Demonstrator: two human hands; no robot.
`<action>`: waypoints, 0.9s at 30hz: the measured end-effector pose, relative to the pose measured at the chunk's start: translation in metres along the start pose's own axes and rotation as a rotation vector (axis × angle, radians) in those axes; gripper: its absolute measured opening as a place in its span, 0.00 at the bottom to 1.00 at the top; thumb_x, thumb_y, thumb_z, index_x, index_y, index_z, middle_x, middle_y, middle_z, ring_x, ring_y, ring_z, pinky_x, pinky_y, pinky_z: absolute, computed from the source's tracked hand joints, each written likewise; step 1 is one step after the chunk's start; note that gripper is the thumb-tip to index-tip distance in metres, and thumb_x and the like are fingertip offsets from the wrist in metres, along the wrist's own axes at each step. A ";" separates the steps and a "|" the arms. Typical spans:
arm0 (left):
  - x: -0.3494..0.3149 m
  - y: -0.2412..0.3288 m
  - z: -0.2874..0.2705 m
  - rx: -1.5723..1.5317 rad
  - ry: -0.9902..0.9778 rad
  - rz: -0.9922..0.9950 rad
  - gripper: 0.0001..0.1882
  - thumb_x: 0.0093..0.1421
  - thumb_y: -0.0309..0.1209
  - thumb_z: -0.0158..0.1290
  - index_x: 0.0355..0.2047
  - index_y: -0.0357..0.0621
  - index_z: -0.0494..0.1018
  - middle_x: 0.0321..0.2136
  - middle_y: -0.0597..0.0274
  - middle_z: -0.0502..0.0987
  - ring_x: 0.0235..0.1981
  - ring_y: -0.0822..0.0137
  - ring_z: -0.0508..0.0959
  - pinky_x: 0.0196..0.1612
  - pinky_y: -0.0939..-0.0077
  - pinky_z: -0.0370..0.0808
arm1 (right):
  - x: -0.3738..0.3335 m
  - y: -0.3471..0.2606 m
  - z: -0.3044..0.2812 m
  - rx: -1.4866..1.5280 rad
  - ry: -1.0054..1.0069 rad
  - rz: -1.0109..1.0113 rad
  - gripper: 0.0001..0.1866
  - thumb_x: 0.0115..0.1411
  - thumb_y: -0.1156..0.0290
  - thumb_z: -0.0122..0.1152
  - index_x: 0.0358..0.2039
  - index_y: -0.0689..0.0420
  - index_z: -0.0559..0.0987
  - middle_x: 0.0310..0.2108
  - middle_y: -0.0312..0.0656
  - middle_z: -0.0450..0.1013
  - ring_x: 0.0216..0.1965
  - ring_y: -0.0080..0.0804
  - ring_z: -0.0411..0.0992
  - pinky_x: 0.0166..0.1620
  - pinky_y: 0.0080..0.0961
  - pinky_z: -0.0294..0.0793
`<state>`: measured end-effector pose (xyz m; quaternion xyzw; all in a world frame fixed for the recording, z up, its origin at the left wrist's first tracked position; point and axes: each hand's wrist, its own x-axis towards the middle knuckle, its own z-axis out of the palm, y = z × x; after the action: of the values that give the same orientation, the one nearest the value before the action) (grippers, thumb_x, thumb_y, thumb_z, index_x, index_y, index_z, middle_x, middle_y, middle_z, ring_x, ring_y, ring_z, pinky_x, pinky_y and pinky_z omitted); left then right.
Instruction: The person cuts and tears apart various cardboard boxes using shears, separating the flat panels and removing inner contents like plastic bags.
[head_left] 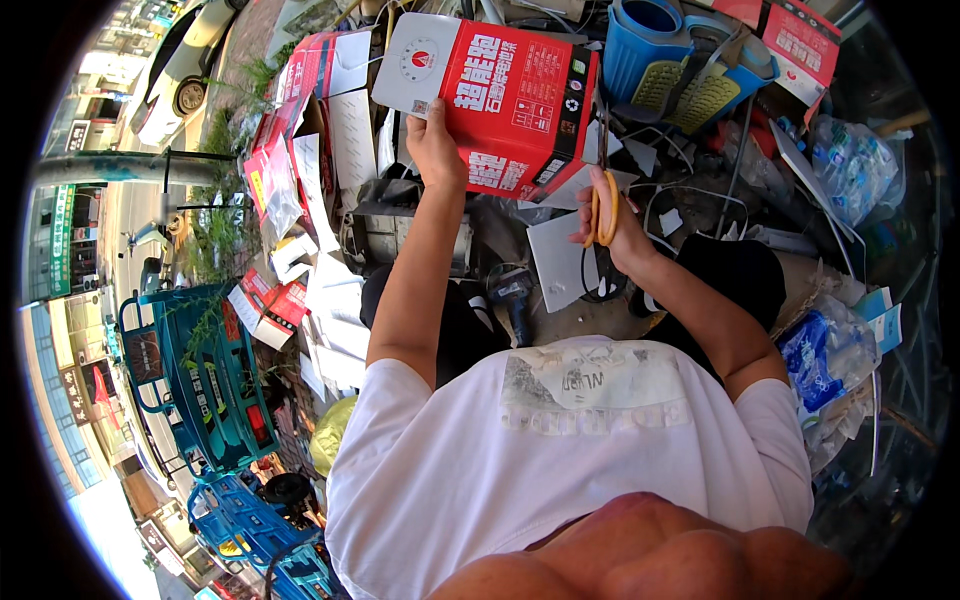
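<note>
My left hand (436,152) is closed on the left edge of a red and white cardboard box (525,95), with the thumb on its printed face. The box is tilted up in front of me. At its right edge, my right hand (625,230) grips a pair of scissors (603,212) by its orange handles. The blades point away from me along that edge; whether they touch the cardboard I cannot tell. Below the box lie a white cardboard piece (562,262) and a dark power drill (513,300), between my knees.
Torn red and white cartons (270,310) pile up on the left. A blue plastic basket (648,50) stands beyond the box, with another red carton (800,50) beside it. Clear plastic bags (855,175) lie on the right. A teal cargo vehicle (205,385) stands farther left.
</note>
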<state>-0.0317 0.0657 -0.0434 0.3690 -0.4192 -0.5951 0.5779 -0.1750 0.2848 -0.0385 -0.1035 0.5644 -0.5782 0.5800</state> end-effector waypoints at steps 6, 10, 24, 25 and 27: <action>-0.002 0.002 0.002 -0.040 -0.055 -0.020 0.11 0.66 0.28 0.50 0.46 0.37 0.71 0.44 0.60 0.76 0.43 0.72 0.75 0.50 0.75 0.70 | 0.026 -0.004 -0.006 -0.120 -0.012 -0.039 0.31 0.59 0.34 0.53 0.32 0.55 0.69 0.17 0.30 0.64 0.16 0.19 0.68 0.25 0.26 0.78; -0.007 0.003 0.005 -0.043 -0.064 -0.026 0.14 0.65 0.28 0.51 0.49 0.34 0.72 0.45 0.58 0.77 0.45 0.69 0.76 0.50 0.74 0.72 | 0.041 -0.011 -0.011 -0.195 0.048 -0.107 0.33 0.58 0.33 0.52 0.32 0.55 0.69 0.18 0.30 0.64 0.16 0.18 0.67 0.24 0.21 0.77; -0.007 0.011 -0.002 0.197 -0.112 0.009 0.12 0.65 0.30 0.52 0.45 0.36 0.73 0.41 0.62 0.77 0.38 0.75 0.75 0.36 0.79 0.74 | 0.062 -0.023 -0.019 -0.267 0.027 -0.151 0.33 0.58 0.33 0.53 0.29 0.57 0.70 0.15 0.31 0.61 0.13 0.22 0.66 0.19 0.21 0.71; -0.006 0.011 -0.002 0.184 -0.113 0.011 0.12 0.65 0.29 0.52 0.46 0.36 0.73 0.42 0.60 0.77 0.40 0.72 0.76 0.39 0.77 0.75 | 0.062 -0.024 -0.019 -0.255 0.023 -0.156 0.33 0.59 0.34 0.53 0.29 0.57 0.70 0.14 0.30 0.61 0.13 0.22 0.66 0.19 0.21 0.71; -0.006 0.014 -0.002 0.163 -0.108 -0.005 0.12 0.65 0.28 0.52 0.47 0.36 0.72 0.43 0.58 0.77 0.41 0.71 0.77 0.42 0.76 0.77 | 0.061 -0.027 -0.020 -0.208 -0.006 -0.145 0.31 0.60 0.35 0.52 0.29 0.55 0.70 0.14 0.29 0.60 0.13 0.21 0.64 0.19 0.21 0.69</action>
<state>-0.0244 0.0721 -0.0318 0.3831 -0.4960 -0.5795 0.5210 -0.2239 0.2388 -0.0570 -0.2054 0.6105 -0.5567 0.5245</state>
